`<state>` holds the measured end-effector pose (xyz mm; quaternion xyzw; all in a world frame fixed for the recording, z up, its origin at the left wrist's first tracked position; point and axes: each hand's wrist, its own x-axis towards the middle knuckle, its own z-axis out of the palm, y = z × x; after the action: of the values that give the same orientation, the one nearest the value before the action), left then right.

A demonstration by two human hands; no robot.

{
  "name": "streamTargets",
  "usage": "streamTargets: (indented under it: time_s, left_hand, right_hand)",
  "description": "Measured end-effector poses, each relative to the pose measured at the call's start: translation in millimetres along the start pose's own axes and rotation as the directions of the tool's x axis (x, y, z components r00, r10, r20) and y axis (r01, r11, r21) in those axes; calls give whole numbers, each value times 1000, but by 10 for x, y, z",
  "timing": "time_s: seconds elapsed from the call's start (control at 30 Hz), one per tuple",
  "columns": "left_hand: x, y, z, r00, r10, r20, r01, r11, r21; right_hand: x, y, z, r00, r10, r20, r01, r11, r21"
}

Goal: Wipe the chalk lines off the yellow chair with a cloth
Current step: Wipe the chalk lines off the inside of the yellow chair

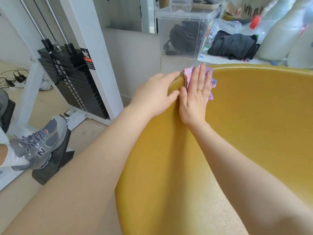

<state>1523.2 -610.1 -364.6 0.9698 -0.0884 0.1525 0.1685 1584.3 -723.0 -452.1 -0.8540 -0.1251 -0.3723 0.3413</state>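
There are two hands: one left hand [155,94] and one right hand [196,97]. There is one gold ring [199,90], on the right hand. There is one pink cloth [188,77]. There is one yellow chair [245,133]. There is one grey shoe [39,145] on a foot. There is one stack of black weights [74,82]. There is one clear plastic box [186,31] with one black bag [183,37] inside. There is one pile of dark clothes [234,44].

left hand [155,95] curled, right hand [196,97] flat
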Motion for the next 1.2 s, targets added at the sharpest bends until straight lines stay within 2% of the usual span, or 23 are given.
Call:
streamTargets:
  time_s: [0.07, 0.13, 0.3, 0.43, 0.53, 0.63, 0.73, 0.83, 0.9, 1.07, 1.2]
  left_hand:
    - [7, 18, 102, 1000, 8, -1, -7, 991, 134]
    - [-3, 5, 164, 1000, 13, -26, -7, 977, 213]
    - [-33, -8, 197, 998, 7, -62, 10, 964, 265]
    - [-51, 5, 205, 998, 12, -66, 8, 956, 293]
    - [-59, -1, 202, 998, -3, -59, 20, 956, 293]
    - [-59, 6, 205, 999, -11, -51, 26, 955, 297]
    - [-54, 15, 209, 998, -25, -55, 40, 953, 301]
    - [-60, 25, 243, 996, -45, -81, 67, 954, 293]
    - [-58, 27, 260, 993, -63, -103, 90, 956, 278]
    - [-72, 39, 277, 990, -71, -125, 102, 960, 260]
    - [-82, 43, 270, 989, -63, -133, 97, 959, 267]
  right_hand:
    - [-43, 14, 35, 1000, 15, 18, -15, 1000, 2]
    - [-295, 39, 97, 995, 21, 95, -24, 999, 31]
    - [-1268, 267, 29, 930, -71, 361, 54, 997, 57]
    - [-1306, 355, -19, 896, -109, 431, 89, 994, 67]
    - [-941, 384, 33, 928, -124, 353, 130, 992, 7]
    - [-371, 399, 49, 970, -159, 185, 178, 980, -91]
    - [89, 360, -8, 993, -116, 20, 118, 987, -110]
    - [108, 296, 1, 997, -78, -27, 75, 992, -97]
    - [-100, 332, 50, 996, -78, 30, 80, 994, -76]
    - [-997, 679, -8, 940, -97, 326, 128, 989, -77]
    - [-1245, 832, -112, 897, -133, 422, 177, 982, -67]
